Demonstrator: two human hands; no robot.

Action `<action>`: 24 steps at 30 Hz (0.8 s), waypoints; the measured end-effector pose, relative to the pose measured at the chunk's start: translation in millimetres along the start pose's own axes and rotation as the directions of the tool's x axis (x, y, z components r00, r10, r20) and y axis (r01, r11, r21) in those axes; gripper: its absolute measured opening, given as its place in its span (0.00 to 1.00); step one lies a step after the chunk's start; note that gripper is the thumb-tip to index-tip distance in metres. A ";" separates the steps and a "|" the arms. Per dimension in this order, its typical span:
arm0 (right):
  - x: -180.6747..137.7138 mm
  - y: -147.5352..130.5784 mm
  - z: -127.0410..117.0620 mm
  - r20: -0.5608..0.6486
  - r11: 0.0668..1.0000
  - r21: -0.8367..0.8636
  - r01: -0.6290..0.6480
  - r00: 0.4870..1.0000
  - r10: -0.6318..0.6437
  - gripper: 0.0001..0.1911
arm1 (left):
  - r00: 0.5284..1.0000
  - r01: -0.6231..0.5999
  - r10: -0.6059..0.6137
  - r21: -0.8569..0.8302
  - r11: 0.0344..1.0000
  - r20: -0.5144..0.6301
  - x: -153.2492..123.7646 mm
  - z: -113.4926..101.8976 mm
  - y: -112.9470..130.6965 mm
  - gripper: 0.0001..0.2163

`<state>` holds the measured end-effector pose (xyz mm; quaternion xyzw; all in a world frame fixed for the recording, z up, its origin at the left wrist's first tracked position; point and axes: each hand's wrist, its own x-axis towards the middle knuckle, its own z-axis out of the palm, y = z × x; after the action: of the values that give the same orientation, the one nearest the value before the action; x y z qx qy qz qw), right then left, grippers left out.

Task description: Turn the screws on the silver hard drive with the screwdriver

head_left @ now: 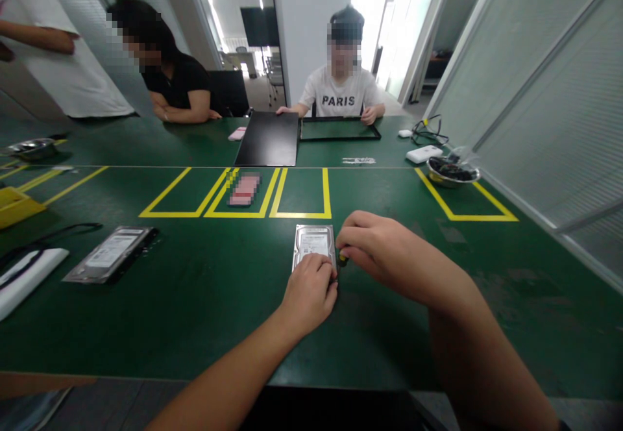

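A silver hard drive (pixel 313 243) with a white label lies flat on the green table (pixel 204 301) in front of me. My left hand (pixel 310 291) rests closed on its near edge and holds it in place. My right hand (pixel 384 249) is closed in a fist round a small tool with a black and yellow tip (pixel 342 260), which touches the drive's near right corner. Most of the tool is hidden in my fingers.
A second hard drive (pixel 111 254) lies to the left, beside a white box (pixel 24 278). Yellow tape squares (pixel 233 194) mark the table. A metal bowl (pixel 451 172) sits at the right. Two people sit opposite with a black panel (pixel 268 139) and a frame (pixel 338 130).
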<state>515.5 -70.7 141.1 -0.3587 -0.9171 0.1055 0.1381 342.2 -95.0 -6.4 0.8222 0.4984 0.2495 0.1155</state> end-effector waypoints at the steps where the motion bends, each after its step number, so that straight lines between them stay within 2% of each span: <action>1: -0.3 -0.4 -0.3 0.005 1.000 -0.008 0.001 1.000 -0.001 0.08 | 1.000 0.001 -0.001 -0.003 1.000 0.000 0.2 0.4 -0.1 0.03; 6: -2.0 -0.9 -1.7 0.006 1.000 -0.024 0.020 1.000 -0.020 0.06 | 1.000 0.002 -0.002 -0.018 1.000 -0.004 1.1 0.0 0.5 0.01; 18: -0.8 1.3 -1.4 0.009 0.998 -0.057 -0.027 1.000 0.027 0.06 | 1.000 -0.019 0.019 -0.034 0.999 -0.004 0.5 -0.5 -1.4 0.03; 24: -1.2 0.1 0.0 0.031 1.000 -0.026 0.008 0.999 -0.007 0.06 | 0.999 -0.033 0.033 -0.030 0.999 -0.008 -0.1 0.2 -1.6 0.03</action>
<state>516.4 -71.5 140.9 -0.3554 -0.9218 0.0986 0.1195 341.0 -94.3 -7.4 0.8275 0.4813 0.2620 0.1221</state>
